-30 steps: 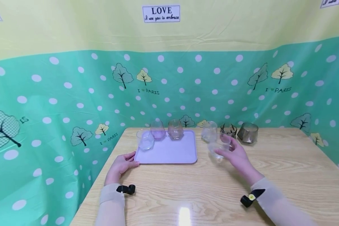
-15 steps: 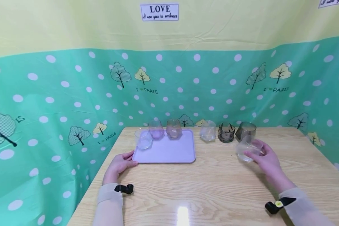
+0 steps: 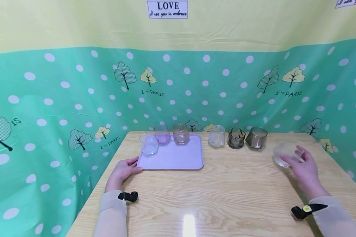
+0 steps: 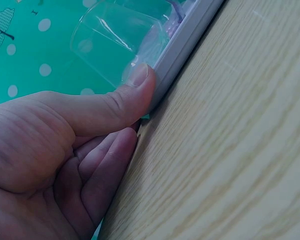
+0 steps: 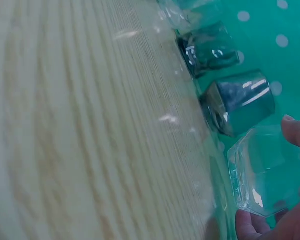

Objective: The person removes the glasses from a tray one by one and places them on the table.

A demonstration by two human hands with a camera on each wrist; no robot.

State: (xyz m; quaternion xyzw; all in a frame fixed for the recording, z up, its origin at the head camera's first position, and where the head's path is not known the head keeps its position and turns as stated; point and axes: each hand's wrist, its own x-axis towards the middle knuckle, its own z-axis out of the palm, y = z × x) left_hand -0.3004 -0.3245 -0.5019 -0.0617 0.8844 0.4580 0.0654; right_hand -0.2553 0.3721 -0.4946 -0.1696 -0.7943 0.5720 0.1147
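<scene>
My right hand (image 3: 307, 171) holds a clear glass (image 3: 281, 155) with thumb and fingers, right of the dark glasses. The right wrist view shows the faceted base of this glass, apparently just off the table. At the left, my left hand (image 3: 123, 170) grips the near left corner of a lilac tray (image 3: 178, 161). Its thumb (image 4: 138, 75) lies on the tray's rim in the left wrist view. On the tray stand a clear glass (image 3: 149, 145), a purple-tinted glass (image 3: 162, 135) and an amber-tinted glass (image 3: 181, 135).
Along the table's back edge stand a clear glass (image 3: 216, 137), a dark glass with a jagged rim (image 3: 236, 139) and a smoky grey glass (image 3: 256, 139). Behind them hangs a green dotted curtain (image 3: 204, 85). Light wood tabletop (image 3: 225, 200) extends in front.
My right hand has carried the clear glass rightward, from in front of the back-row glasses to beyond the smoky grey one. My left hand and the tray have stayed in place.
</scene>
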